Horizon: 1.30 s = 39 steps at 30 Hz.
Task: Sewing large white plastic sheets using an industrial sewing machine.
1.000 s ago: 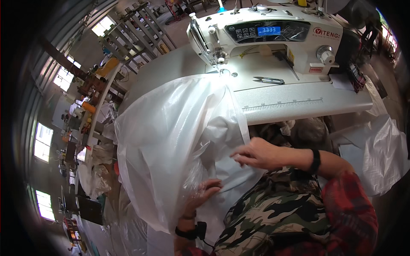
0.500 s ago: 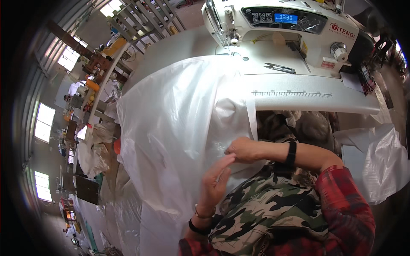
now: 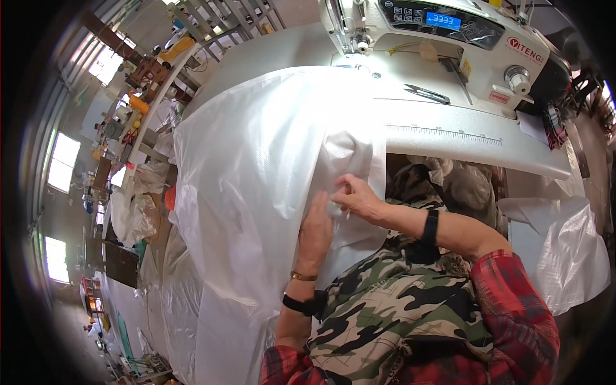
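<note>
Translucent white woven-plastic sheet (image 3: 256, 186) draped off the white sewing machine table (image 3: 449, 138), toward the person's lap. Left hand (image 3: 316, 232) presses flat; right hand (image 3: 357, 197) pinches its folded edge. Likely light, limp, slippery; best gripped at that hem.

A small rectangular screen (image 3: 443, 20) glowing blue sits in a dark control panel (image 3: 443, 22) on the front of the white sewing machine (image 3: 449, 51), at the far edge of the surface (image 3: 449, 138). A small red-and-white label (image 3: 497, 97) is stuck low on the machine's body, and a yellow one (image 3: 466, 67) sits beside the panel.
</note>
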{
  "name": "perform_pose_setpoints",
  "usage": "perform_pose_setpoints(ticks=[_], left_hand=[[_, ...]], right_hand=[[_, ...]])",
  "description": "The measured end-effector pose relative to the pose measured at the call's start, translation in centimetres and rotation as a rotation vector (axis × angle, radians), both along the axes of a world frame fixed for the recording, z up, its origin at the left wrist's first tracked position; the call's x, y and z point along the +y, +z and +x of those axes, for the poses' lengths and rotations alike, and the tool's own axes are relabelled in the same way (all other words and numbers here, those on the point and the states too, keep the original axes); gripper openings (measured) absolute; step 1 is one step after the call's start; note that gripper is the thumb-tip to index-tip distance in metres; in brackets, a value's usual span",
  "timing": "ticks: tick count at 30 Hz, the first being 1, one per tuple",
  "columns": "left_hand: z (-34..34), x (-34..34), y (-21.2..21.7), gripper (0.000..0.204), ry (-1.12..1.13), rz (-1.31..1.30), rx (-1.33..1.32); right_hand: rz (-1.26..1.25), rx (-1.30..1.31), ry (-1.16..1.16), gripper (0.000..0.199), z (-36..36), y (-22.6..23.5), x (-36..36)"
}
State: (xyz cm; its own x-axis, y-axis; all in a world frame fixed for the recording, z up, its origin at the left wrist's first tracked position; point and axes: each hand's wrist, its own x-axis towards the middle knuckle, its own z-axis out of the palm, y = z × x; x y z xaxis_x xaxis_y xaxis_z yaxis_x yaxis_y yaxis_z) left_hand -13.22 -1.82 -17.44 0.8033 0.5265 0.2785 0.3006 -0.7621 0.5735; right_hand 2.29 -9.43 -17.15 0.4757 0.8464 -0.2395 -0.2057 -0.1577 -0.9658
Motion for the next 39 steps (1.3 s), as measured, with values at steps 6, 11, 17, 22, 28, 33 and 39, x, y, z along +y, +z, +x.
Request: perform_pose_setpoints(ticks=[6, 11, 17, 22, 28, 33, 39], left_hand=[[-6.0, 2.5, -0.9, 0.030, 0.030, -0.067, 0.345], [-10.2, 2.5, 0.1, 0.007, 0.013, -0.549, -0.016], [-10.8, -0.7, 9.3, 0.012, 0.047, -0.881, -0.048], [-9.9, -3.3, 12.0, 0.014, -0.098, -0.797, 0.108], [-8.7, -6.6, 10.9, 0.022, -0.324, -0.214, 0.302], [-8.3, -8.6, 9.9, 0.011, -0.376, -0.080, 0.351], [-13.0, -8.3, 8.2, 0.007, -0.269, 0.151, 0.498]], right_hand=[[0.001, 0.137, 0.288, 0.020, 2.2, -1.7, 0.0], [-0.031, 0.204, 0.208, 0.032, 1.6, -1.3, -0.2], [0.110, 0.104, 0.293, 0.064, -0.9, 1.5, -0.7], [0.025, 0.009, 0.691, 0.056, 0.3, 2.4, -1.1], [0.359, -0.041, 0.665, 0.044, -0.6, 4.5, -2.1], [0.231, -0.095, 0.664, 0.036, -0.8, 6.1, -1.0], [0.385, 0.228, 0.301, 0.029, 1.2, 9.3, -0.3]])
